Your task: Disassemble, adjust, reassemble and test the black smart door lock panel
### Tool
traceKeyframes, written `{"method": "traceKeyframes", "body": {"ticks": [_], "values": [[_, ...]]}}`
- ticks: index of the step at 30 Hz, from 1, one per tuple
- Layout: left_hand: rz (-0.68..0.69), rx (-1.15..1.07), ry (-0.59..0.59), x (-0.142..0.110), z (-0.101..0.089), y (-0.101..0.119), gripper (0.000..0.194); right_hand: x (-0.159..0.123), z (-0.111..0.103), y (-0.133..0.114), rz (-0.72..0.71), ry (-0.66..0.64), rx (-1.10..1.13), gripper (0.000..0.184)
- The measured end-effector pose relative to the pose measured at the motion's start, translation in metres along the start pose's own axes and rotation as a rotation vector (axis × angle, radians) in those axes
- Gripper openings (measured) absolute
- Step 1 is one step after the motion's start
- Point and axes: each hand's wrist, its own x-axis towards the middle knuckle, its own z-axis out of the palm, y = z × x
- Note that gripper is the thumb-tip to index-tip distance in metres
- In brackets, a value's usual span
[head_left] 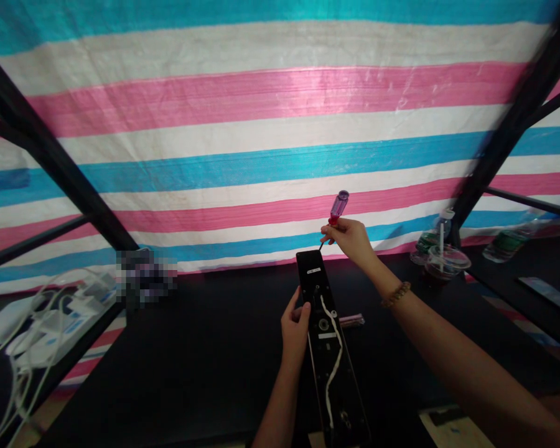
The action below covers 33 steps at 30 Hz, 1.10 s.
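Across the black tabletop (191, 367) from where I'm standing, a long black panel (324, 364) reaches towards the striped sheeting (280, 155). The person's left hand (295, 326) grips its left edge, and the right hand (352, 239) pinches a screwdriver (339, 206) whose tip is at the far right corner; whether it touches, I can't tell. With that tip so near the edge, it could slip off and scratch the panel, or the panel could swing, since only one side is steadied. To my mind the loose white cable (340, 350) could snag on something, and an elbow out wide might knock the drink cup (448, 262). As for writing, two pale stickers (313, 271) on the panel and the green label of a bottle (425, 241) are too small to read.
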Motion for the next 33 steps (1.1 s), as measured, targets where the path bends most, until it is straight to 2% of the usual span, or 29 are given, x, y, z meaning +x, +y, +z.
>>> {"method": "traceKeyframes", "body": {"ticks": [2,4,8,10,15,20,26,33], "values": [[0.000,-0.003,-0.002,0.000,0.000,0.000,0.093,-0.001,0.002,0.000,-0.003,0.056,0.028,0.039],[0.002,-0.001,-0.006,0.000,0.000,0.000,0.092,-0.001,0.003,0.000,-0.006,0.059,0.053,0.039],[0.009,0.010,-0.001,0.000,0.000,0.000,0.092,-0.002,0.001,0.002,-0.029,-0.058,0.065,0.038],[0.009,0.014,-0.001,0.000,0.000,-0.001,0.092,-0.003,0.001,0.003,-0.030,-0.077,0.049,0.037],[-0.006,0.005,-0.007,0.000,-0.001,0.000,0.094,-0.007,0.005,0.004,0.008,0.037,0.022,0.040],[-0.012,0.003,0.004,-0.002,0.002,0.003,0.095,-0.010,0.005,0.005,-0.030,-0.060,0.086,0.037],[0.000,0.005,-0.002,0.000,0.000,-0.002,0.096,-0.011,0.006,0.008,-0.006,0.038,0.071,0.038],[0.018,0.019,-0.015,0.004,-0.004,-0.010,0.092,-0.013,0.006,0.005,-0.037,-0.026,0.060,0.037]]}}
